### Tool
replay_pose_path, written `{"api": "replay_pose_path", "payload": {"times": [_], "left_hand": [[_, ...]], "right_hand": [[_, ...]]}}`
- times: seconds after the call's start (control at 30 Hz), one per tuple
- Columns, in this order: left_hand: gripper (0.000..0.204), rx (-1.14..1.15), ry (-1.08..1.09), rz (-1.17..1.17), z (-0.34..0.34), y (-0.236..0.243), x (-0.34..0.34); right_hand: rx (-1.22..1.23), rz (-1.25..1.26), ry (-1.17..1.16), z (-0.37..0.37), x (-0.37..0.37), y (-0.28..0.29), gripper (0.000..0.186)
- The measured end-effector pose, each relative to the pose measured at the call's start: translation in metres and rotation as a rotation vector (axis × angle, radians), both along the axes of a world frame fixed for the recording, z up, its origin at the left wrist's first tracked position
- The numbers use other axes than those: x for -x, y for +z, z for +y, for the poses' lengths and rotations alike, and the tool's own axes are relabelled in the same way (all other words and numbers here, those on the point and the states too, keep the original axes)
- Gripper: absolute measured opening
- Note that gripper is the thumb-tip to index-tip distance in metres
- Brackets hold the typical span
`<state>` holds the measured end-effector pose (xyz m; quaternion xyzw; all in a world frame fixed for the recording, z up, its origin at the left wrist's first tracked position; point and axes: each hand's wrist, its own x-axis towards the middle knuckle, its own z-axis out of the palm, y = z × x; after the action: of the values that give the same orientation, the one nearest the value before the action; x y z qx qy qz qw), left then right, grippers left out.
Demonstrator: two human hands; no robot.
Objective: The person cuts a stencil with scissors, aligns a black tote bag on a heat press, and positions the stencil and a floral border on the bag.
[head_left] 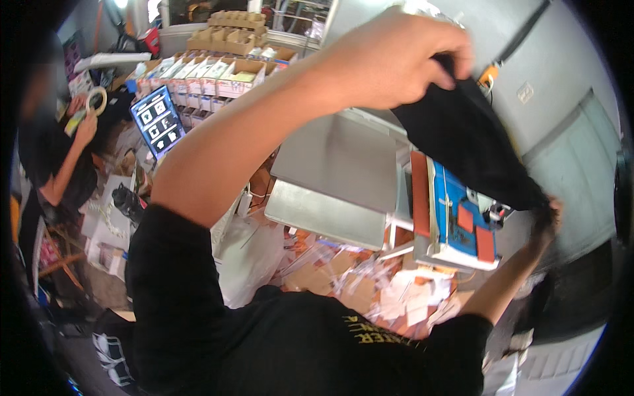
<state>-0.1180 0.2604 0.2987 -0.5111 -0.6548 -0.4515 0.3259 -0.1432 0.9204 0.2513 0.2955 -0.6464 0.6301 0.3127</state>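
Note:
A piece of black cloth [465,135] hangs stretched between my two hands, raised in front of me. Whether it is a garment does not show. My left hand [422,63], at the top middle, pinches its upper left corner with bent fingers. Farther right and lower, my right hand [551,218] is closed on the other end, partly blurred. Beneath the left forearm lies a flat grey plate [337,162] over a paler metal plate [323,214], like a flat press. Behind the cloth's lower edge is a blue board [448,198] with reddish-brown pads [485,244].
At the left another person's hand [86,125] is near a roll of tape [96,100]. A lit screen [157,122] stands before stacked cardboard bins [238,82]. A black bottle [127,201] sits nearby. Paper and plastic scraps [356,287] litter the floor. A grey wall [528,59] bounds the right.

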Motion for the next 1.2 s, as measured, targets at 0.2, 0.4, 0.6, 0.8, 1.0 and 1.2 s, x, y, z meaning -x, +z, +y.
{"api": "replay_pose_path", "payload": {"times": [0.2,0.4,0.6,0.8,1.0,1.2], "left_hand": [[0.032,-0.294,0.721,-0.066,-0.03,0.007,0.027],[0.024,-0.573,0.241,-0.129,-0.03,-0.011,-0.004],[0.021,-0.427,0.962,0.316,-0.055,-0.078,0.004],[0.027,-0.479,0.917,-0.067,-0.078,-0.122,0.026],[0.008,-0.284,0.571,-0.278,-0.126,-0.199,0.006],[0.022,-0.433,0.542,-0.205,-0.148,-0.193,0.001]], "right_hand": [[-0.163,0.151,-0.529,-0.157,0.042,0.011,0.007],[-0.249,0.183,-0.509,-0.184,-0.009,-0.017,0.023],[-0.198,0.15,-0.438,-0.168,0.058,-0.081,0.02],[-0.09,-0.004,-0.219,-0.234,0.057,-0.094,0.024],[-0.193,-0.052,-0.054,-0.239,0.022,-0.17,0.023],[-0.152,0.084,-0.09,-0.306,0.008,-0.106,0.018]]}}
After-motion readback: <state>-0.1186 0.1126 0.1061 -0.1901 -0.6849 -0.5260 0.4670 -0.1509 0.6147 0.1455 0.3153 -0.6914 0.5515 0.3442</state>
